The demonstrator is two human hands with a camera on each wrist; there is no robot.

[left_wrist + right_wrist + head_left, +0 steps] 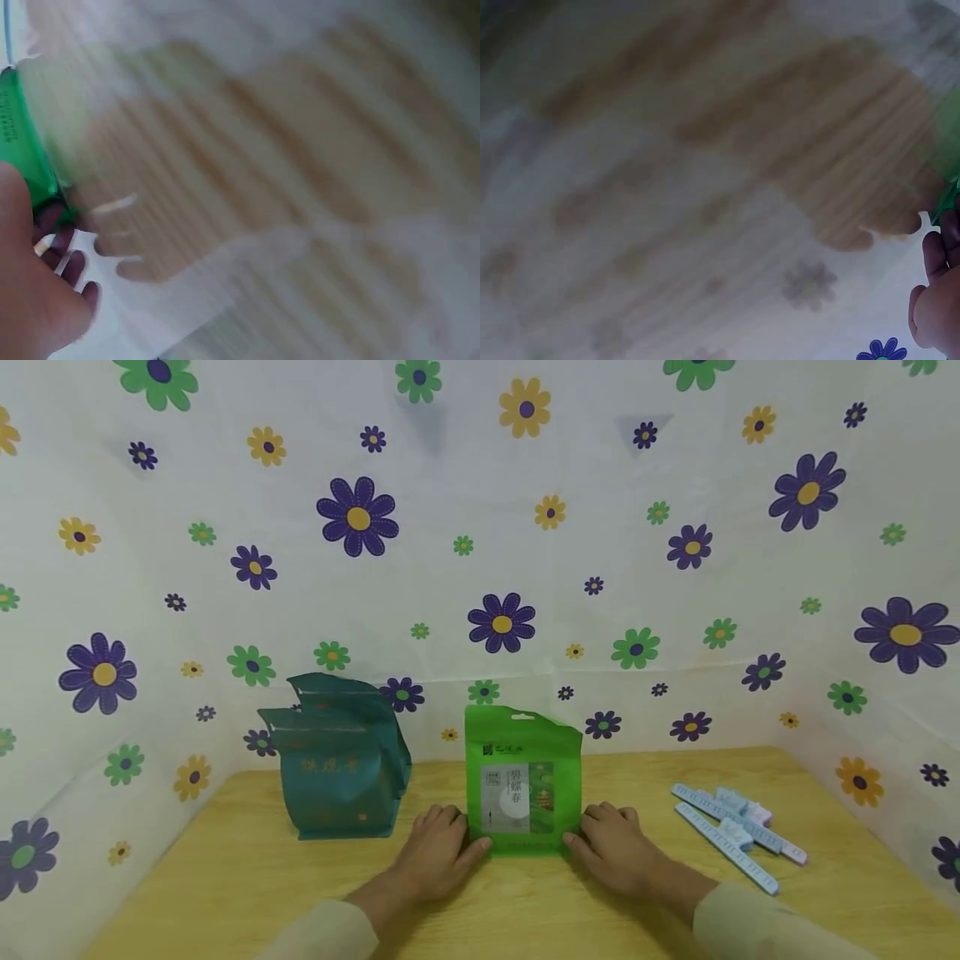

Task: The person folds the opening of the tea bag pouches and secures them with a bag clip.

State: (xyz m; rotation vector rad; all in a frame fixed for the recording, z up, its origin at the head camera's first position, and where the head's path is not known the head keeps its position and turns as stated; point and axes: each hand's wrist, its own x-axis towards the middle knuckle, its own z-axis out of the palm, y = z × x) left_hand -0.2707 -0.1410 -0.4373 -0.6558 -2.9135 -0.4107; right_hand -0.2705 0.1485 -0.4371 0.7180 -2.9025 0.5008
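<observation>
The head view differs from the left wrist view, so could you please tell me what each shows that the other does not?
Only the head view shows the right hand, the two teal bags and the pale clips. Only the left wrist view shows a large, streaked brown blur, whose cause I cannot tell. Both show the left hand touching the green bag.

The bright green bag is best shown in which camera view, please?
The head view: it shows the bright green bag upright and nearly whole, the left hand and right hand at its lower corners. The left wrist view catches part at the left edge; the right wrist view, a small piece at the right edge.
</observation>
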